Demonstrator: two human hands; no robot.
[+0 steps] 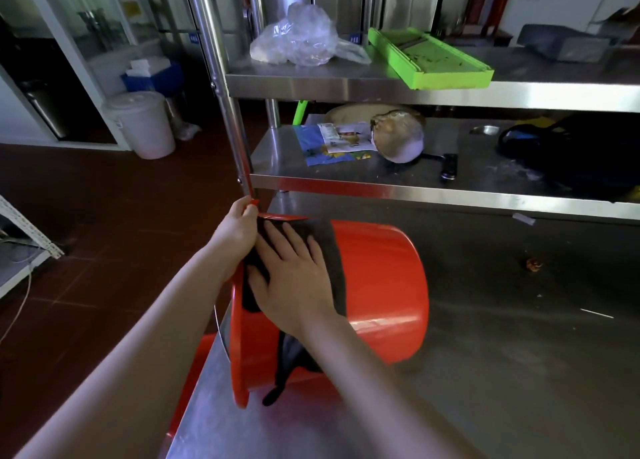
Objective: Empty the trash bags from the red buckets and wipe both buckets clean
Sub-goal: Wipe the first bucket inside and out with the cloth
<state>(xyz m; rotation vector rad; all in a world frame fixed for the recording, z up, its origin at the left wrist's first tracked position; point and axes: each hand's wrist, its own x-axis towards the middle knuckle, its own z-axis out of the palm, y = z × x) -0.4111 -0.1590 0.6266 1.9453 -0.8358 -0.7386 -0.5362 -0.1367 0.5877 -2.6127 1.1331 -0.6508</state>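
A 2-tier steel shelf rack rises at the back of the desk [519,354]; its upright post [221,77] stands just behind the left grip [242,218]; on the upper shelf [346,89] lie a crumpled clear plastic bag [298,39] and a green slicer board [429,56]; on the lower shelf [381,188] lie printed packets [339,140], a rounded brownish object [398,136] that is hard to identify, a black knife handle [448,167] and a dark bag [568,153] at the right.

The red bucket [377,285] lies on its side at the desk's left edge, mouth towards the person, its wire handle [221,334] hanging beyond the edge; the left grip is closed round the top of the rim; the right grip [294,275] lies flat with straight fingers, pressing a dark cloth [325,244] against the outer wall near the rim, 1 end of the cloth trailing down to the desk; part of a second red bucket [199,372] shows below the desk edge.

The desk is scuffed stainless steel, with a small brown scrap [533,264] and pale flecks on it; the floor [104,216] is dark red-brown tile; a white lidded pail [142,122] stands on it by a blue crate [152,77] and glass-fronted partitions; 2 fire extinguishers [491,5] stand at the far wall.
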